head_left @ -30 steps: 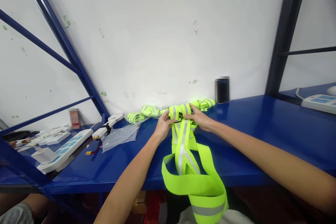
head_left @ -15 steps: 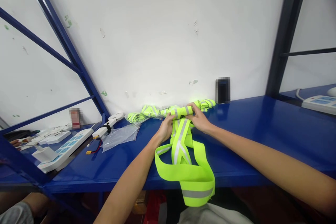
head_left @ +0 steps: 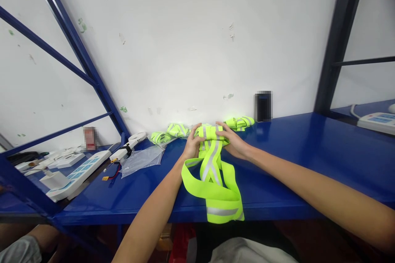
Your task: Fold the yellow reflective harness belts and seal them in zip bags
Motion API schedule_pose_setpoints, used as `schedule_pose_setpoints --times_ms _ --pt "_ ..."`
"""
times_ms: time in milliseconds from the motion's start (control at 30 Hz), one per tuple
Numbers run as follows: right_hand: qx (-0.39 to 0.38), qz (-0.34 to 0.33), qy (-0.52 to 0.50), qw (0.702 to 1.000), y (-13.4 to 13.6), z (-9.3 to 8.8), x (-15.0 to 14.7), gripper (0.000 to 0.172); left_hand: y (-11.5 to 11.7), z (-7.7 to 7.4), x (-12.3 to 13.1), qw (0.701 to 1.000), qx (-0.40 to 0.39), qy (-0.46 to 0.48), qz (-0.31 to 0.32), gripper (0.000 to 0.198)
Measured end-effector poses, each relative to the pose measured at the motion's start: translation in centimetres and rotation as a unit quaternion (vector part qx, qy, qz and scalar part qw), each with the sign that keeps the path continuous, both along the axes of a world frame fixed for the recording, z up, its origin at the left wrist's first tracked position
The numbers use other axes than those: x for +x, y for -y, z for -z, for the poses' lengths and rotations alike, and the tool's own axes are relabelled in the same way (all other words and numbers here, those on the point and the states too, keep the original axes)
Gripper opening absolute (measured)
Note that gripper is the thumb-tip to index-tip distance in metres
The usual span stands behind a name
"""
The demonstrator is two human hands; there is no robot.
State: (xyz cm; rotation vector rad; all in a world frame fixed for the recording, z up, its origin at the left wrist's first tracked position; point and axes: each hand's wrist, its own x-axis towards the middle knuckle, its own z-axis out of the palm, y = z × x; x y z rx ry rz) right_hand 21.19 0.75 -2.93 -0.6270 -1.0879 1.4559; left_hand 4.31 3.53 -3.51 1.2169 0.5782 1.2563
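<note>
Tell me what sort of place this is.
Probably a workshop or packing area: a blue workbench against a marked white wall, bundled reflective straps along its back, and a power strip at the left.

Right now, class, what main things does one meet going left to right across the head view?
White power strip with blue sockets, clear plastic bag, left hand, neon yellow-green, silver-striped fabric roll, right hand, dark upright rectangular object.

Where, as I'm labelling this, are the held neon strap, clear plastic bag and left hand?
Held neon strap (head_left: 211, 160): head view, the length below its roll.
Clear plastic bag (head_left: 142, 161): head view, its middle.
Left hand (head_left: 191, 146): head view, its back.
</note>
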Motion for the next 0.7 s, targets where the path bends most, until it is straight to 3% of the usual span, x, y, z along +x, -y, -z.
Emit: schedule_pose_setpoints --times_ms 100,200,300,433,533,700 --pt "-0.038 0.013 -0.045 0.998 0.2 -0.3 -0.3 0.058 -0.1 0.1 0.0 1.000 -0.007 -0.007 -0.005 0.074" --pt "-0.020 0.016 -0.054 0.998 0.5 -0.7 -0.5 0.047 -0.2 0.4 0.4 1.000 0.002 0.000 0.014 0.060" --pt "0.024 0.005 -0.026 0.999 0.9 -0.9 -0.7 0.039 0.1 0.7 0.8 0.999 0.013 -0.004 0.031 0.058" --pt "0.041 0.029 -0.009 0.999 0.8 0.1 -1.2 0.064 0.5 1.1 0.8 0.999 0.030 -0.029 0.001 0.062" --pt "0.070 0.021 0.042 0.996 0.3 1.1 -1.2 0.076 0.4 1.3 0.8 0.998 0.036 -0.030 -0.040 0.063" --pt "0.080 0.065 0.171 0.980 -0.3 1.4 -0.1 0.063 0.0 1.2 0.8 0.995 0.071 -0.015 -0.068 0.057"
